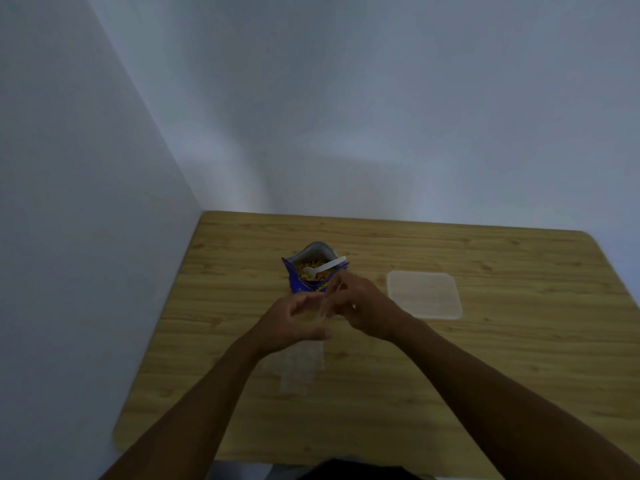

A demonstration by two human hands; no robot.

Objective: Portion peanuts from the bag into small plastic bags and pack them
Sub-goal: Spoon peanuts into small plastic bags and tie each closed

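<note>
We've got both hands meeting over the middle of the table, just on our side of the peanut bag. The small bag is between the left hand and the right hand. It's clear film and blurred, so we only catch a faint edge of it.

Key relation: the peanut bag stands upright right behind the hands, mouth open and facing up, peanuts visible inside. The spoon sits in it, bowl down in the nuts, handle running up and out to the right over the rim. So the handle points to the right hand's side, and the right hand is the nearer one; its fingertips are just beside the bag's front right corner. We judge a short reach forward gets it.

Grip: left fingers curled, thumb tucked in underneath, closed on the small bag's near side. Right fingers are drawn together in a pinch on the film's far side. Looks like we're working the mouth of the small bag apart, nothing in it yet as far as we can tell. Neither hand touches the spoon or the peanut bag.

Spare bags lie flat on the table under the left wrist. The clear lid sits flat, off to the right, apart from everything
</note>
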